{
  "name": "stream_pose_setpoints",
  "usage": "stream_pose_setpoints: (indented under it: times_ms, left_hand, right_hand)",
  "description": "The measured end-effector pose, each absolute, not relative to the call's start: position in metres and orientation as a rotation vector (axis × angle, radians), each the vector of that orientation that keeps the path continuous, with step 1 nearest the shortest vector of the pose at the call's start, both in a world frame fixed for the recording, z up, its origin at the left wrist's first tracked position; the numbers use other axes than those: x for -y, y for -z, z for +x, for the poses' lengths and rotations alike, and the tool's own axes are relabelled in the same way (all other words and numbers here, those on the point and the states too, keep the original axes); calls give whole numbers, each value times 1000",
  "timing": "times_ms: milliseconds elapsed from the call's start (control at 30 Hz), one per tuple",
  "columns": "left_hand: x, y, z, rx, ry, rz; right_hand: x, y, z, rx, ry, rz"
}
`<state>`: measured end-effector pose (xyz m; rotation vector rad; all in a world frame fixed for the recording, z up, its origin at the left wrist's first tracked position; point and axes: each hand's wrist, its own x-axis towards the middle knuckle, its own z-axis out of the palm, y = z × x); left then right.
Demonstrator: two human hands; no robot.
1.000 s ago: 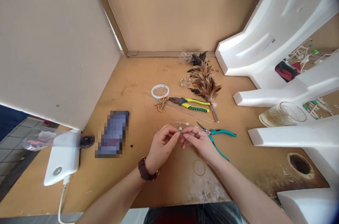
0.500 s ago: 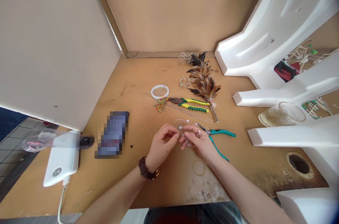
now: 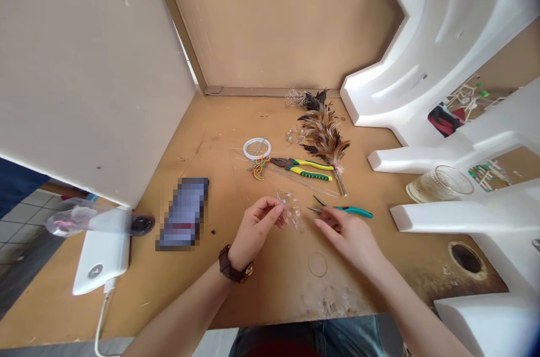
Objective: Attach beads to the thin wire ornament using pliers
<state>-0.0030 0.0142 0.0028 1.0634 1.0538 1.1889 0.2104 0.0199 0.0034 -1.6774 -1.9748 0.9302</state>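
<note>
Bead wire is hanging from the left hand, whose thumb and forefinger are pinching its left end. It is hovering over the middle of the desk, nearer the front edge than the back. The right hand is lying open with fingers spread, holding nothing, just beside the teal pliers. Whether a fingertip is touching them I cannot tell. Yellow pliers, a tape ring and feathers are lying toward the back edge, and a glass is standing by the right edge. In my judgement the pinch is working best if light but sure, sparing the thin loops, with the right hand taking the teal handles, clear of the tips.
</note>
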Motion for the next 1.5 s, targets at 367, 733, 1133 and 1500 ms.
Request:
stream_pose_setpoints:
  times_ms: [367, 733, 1133, 1500]
  left_hand:
    - [-12, -10, -9, -834, -1043, 1007]
    - [-15, -8, -12, -800, -922, 884]
    - [-13, -6, -7, -883, -915, 1127]
    - [-12, -5, -7, -885, -890, 1153]
  right_hand:
    - [-8, 10, 248, 2607, 107, -1784]
    - [-4, -14, 254, 2580, -59, -1791]
    - [-4, -76, 231, 2852, 210, -1330]
    - [-4, -77, 228, 2874, 284, -1270]
